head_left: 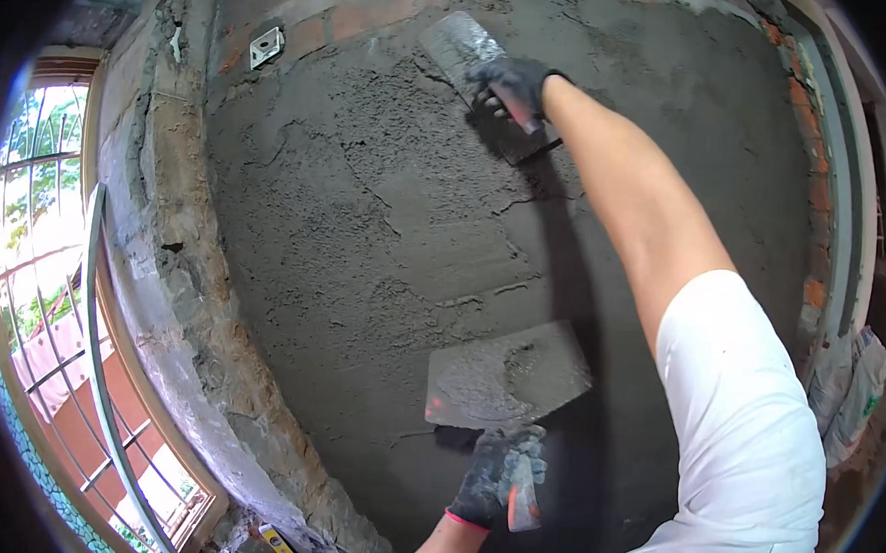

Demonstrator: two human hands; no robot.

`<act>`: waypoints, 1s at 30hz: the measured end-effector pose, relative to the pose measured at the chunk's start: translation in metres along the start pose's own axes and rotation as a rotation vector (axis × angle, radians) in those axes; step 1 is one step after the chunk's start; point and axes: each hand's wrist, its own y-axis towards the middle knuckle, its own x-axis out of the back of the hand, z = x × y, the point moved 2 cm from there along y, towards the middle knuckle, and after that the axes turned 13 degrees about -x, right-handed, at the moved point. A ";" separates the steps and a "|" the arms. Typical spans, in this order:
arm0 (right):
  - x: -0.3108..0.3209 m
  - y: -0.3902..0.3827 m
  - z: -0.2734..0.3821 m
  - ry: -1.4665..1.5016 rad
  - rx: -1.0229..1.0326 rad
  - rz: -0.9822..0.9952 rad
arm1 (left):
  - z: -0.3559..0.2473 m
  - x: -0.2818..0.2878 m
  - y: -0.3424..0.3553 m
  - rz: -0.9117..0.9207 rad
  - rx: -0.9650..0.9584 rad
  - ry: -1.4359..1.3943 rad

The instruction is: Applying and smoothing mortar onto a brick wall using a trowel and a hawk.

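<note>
White sleeve (746, 413) clear — press plaster (711, 140) evenly, with right hand (513, 88) gripping upper-centre trowel (453, 39) and left hand (492, 479) clenching lower-centre trowel (467, 383).

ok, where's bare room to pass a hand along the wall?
Between the upper trowel and lower trowel, left of the right arm; also between that arm and the brick edge. Crowded: lower frame, with left hand, lower trowel and white sleeve.
</note>
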 end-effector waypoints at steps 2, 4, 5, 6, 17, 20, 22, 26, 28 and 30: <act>0.021 -0.002 -0.009 0.188 -0.107 0.062 | 0.005 0.006 0.007 -0.007 -0.011 0.030; 0.081 -0.003 -0.033 0.264 -0.130 0.162 | 0.019 0.006 0.016 0.024 -0.006 0.066; 0.070 -0.002 -0.021 0.523 -0.202 0.370 | 0.017 0.012 0.018 0.000 -0.012 0.066; 0.069 -0.016 -0.027 0.057 -0.075 -0.117 | 0.015 0.019 0.019 -0.034 -0.022 0.063; -0.026 0.017 -0.036 0.991 0.178 0.799 | 0.003 -0.005 0.014 -0.037 0.004 0.205; -0.065 0.063 0.024 0.759 0.083 0.122 | 0.009 0.034 0.018 0.175 -0.106 0.389; -0.053 0.083 0.039 0.841 -0.004 0.270 | 0.021 0.032 0.027 0.415 -0.648 0.951; -0.126 0.060 0.048 0.724 -0.089 0.333 | 0.008 0.031 0.025 0.179 -0.185 0.526; -0.139 0.022 0.054 -0.032 0.195 0.301 | 0.010 0.047 0.015 0.190 0.018 -0.131; -0.102 0.008 0.029 -0.267 0.291 0.188 | 0.011 0.037 0.016 0.129 0.081 -0.057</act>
